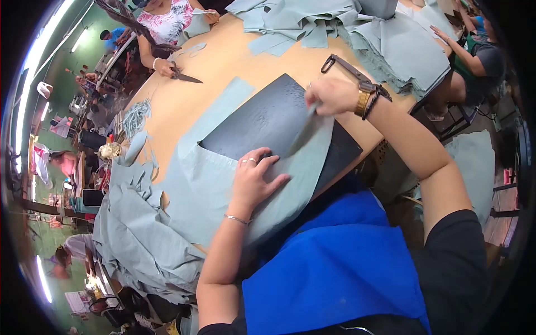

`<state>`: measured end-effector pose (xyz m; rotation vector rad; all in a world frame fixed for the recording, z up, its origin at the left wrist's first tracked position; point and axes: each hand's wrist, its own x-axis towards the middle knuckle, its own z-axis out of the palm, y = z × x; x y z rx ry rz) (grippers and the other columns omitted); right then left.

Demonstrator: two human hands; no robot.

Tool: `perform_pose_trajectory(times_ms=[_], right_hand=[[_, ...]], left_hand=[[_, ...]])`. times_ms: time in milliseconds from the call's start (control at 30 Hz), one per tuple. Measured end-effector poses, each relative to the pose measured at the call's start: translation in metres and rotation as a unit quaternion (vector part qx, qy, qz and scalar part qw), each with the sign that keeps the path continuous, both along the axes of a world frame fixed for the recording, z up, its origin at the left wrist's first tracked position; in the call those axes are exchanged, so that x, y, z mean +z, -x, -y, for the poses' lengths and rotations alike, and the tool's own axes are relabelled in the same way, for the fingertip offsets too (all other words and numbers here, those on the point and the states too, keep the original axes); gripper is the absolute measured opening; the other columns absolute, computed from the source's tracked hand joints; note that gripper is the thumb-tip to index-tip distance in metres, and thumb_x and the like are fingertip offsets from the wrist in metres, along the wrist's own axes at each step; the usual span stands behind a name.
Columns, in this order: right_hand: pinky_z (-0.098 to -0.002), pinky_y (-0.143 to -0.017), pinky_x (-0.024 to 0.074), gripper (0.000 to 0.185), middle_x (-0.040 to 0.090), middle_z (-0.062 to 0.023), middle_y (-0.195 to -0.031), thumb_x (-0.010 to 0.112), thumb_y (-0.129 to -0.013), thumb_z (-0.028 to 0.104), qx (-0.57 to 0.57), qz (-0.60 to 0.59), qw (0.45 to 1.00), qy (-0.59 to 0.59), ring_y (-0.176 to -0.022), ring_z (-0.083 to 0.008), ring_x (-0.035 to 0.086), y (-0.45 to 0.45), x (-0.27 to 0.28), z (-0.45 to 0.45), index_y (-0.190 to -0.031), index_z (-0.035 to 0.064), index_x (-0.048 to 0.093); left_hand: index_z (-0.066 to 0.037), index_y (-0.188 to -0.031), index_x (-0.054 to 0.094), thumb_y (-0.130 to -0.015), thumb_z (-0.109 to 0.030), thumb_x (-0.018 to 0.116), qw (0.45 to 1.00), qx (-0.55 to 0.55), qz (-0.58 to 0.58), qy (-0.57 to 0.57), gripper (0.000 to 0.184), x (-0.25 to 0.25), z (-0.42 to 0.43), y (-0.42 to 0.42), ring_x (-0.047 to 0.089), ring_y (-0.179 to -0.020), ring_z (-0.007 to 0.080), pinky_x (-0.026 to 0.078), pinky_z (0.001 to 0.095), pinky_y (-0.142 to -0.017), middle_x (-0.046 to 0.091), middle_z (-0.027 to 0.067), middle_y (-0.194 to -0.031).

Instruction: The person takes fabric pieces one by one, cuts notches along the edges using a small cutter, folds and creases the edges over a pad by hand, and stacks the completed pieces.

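Note:
A sheet of pale grey-green fabric (206, 173) lies across the table, partly over a dark, smooth board (251, 120). My left hand (255, 176) rests on the fabric at the board's edge, palm down with fingers spread. Above the board's right part, my right hand (332, 96) is closed on a raised edge of the fabric, and motion blurs it slightly. Between the hands the fabric slants upward. A dark-handled tool, apparently scissors (347, 67), lies just beyond my right wrist, partly hidden by it.
Stacked grey-green fabric pieces (391, 47) cover the table's far right. Crumpled fabric (139, 229) hangs over the left edge, near thin scraps (135, 117). Across the table, a co-worker's hand (164, 67) holds scissors (187, 77). Another person (474, 56) sits at the right.

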<state>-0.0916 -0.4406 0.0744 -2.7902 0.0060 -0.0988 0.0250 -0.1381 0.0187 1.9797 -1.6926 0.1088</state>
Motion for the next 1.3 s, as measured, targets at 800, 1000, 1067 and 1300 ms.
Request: perform_pose_trajectory(times_ms=[800,1000,1067,1300], right_hand=[[-0.0361,-0.079,0.0534,0.019,0.064,-0.009,-0.096,0.058,-0.082,0.002,0.103,0.202,0.974,-0.023,-0.089,-0.0273,0.063,0.012,-0.077,-0.094,-0.097,0.0067,0.068],[-0.0358,-0.082,0.0516,0.025,0.063,-0.009,-0.103,0.053,-0.085,0.011,0.076,0.183,0.976,0.088,-0.097,-0.0243,0.062,0.022,-0.071,-0.112,-0.106,0.0058,0.065],[-0.0359,-0.082,0.0499,0.028,0.063,-0.0085,-0.106,0.052,-0.086,0.015,0.054,0.191,0.972,0.124,-0.1,-0.0233,0.061,0.026,-0.067,-0.12,-0.111,0.0063,0.064],[-0.0352,-0.086,0.0468,0.033,0.064,-0.0105,-0.115,0.051,-0.089,0.015,0.016,0.118,0.981,0.153,-0.11,-0.0244,0.059,0.025,-0.055,-0.147,-0.117,0.0044,0.063]], left_hand=[[-0.024,-0.101,0.073,-0.084,-0.01,0.067,0.993,-0.059,0.084,-0.066,0.023,0.011,-0.005,-0.047,0.064,-0.09,0.0162,0.039,0.0441,-0.1,0.068,-0.0049,-0.094],[-0.028,-0.104,0.071,-0.083,-0.014,0.068,0.979,-0.069,0.189,-0.029,0.025,0.005,-0.008,-0.048,0.063,-0.088,0.0112,0.043,0.0454,-0.099,0.066,-0.0085,-0.094],[-0.028,-0.103,0.071,-0.083,-0.016,0.068,0.978,-0.072,0.194,-0.021,0.024,0.003,-0.007,-0.049,0.063,-0.087,0.0103,0.043,0.0451,-0.098,0.065,-0.0088,-0.094],[-0.03,-0.104,0.071,-0.081,-0.014,0.07,0.983,-0.064,0.173,-0.021,0.028,-0.003,-0.011,-0.056,0.065,-0.09,0.0121,0.041,0.0462,-0.103,0.068,-0.0101,-0.097]])
